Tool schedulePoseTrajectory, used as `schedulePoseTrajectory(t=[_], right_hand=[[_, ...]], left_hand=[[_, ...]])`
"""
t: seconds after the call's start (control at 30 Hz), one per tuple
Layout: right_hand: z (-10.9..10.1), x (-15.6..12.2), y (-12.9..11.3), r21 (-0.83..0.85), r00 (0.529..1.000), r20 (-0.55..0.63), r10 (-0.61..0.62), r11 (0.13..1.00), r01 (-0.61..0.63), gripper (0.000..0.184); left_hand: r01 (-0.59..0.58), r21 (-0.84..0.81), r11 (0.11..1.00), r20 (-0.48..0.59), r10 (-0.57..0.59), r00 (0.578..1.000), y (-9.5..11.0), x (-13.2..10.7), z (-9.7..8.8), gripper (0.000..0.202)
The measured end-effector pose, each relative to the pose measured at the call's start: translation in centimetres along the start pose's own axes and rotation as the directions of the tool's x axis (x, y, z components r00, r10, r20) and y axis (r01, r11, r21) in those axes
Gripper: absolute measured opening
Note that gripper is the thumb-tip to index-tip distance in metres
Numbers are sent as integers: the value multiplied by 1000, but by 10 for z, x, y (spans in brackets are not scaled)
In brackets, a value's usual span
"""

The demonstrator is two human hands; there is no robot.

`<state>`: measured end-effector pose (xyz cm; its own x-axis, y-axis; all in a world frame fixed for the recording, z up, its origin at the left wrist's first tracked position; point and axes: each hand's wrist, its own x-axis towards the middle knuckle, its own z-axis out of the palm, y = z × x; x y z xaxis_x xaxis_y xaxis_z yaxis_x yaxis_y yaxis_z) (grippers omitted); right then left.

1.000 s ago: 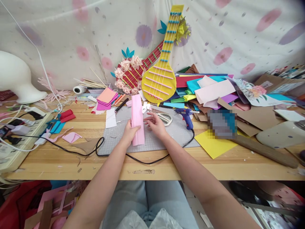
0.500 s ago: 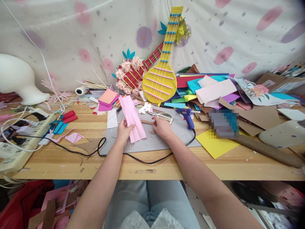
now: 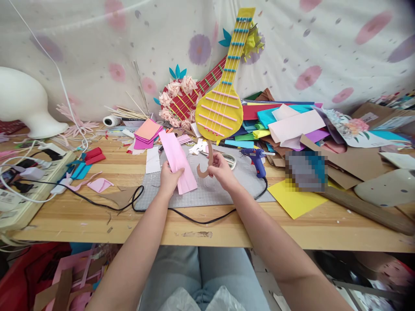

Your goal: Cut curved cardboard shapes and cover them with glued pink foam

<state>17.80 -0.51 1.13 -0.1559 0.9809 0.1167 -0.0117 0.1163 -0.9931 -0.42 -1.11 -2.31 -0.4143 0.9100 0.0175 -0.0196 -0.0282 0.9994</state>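
My left hand (image 3: 170,178) pinches a long strip of pink paper (image 3: 177,162) with the thumb on its face. The strip shows lengthwise creases and slants over the grey cutting mat (image 3: 233,190). In my right hand (image 3: 222,170) is a hook-shaped brown cardboard piece (image 3: 203,172), held up between thumb and fingers above the mat. Behind the right hand lie scissors with pale handles (image 3: 231,160), partly covered by it. A blue hot glue gun (image 3: 256,160) rests at the mat's right side, its black cord looping along the front.
Two paper lutes, one yellow (image 3: 218,112) and one red (image 3: 183,103), lean at the back. Coloured paper sheets (image 3: 295,125) pile up at the right, near a yellow sheet (image 3: 292,201). A power strip (image 3: 39,194) and a white foam head (image 3: 24,103) stand left.
My right hand has lifted the brown cardboard piece off the mat and turned it upright. My left hand keeps the pink paper in nearly the same place. The view has shifted slightly.
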Motion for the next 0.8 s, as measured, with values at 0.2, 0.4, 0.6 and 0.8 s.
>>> schedulePoseTrajectory(t=[0.2,0.4,0.6,0.8], right_hand=[[37,-9,4,-364,995,94,-18,930,51,32],[46,0,15,-70,977,212,-20,997,35,45],[37,-3,10,-272,977,208,-51,956,108,33],[40,-11,7,-631,951,280,-130,722,285,20]], left_hand=[[-97,36,995,-38,99,994,0,-5,8,40],[131,-280,951,120,-101,988,10,-15,19,26],[246,-387,889,270,-145,952,19,-21,18,22],[123,-275,954,282,-42,958,15,-23,22,41]])
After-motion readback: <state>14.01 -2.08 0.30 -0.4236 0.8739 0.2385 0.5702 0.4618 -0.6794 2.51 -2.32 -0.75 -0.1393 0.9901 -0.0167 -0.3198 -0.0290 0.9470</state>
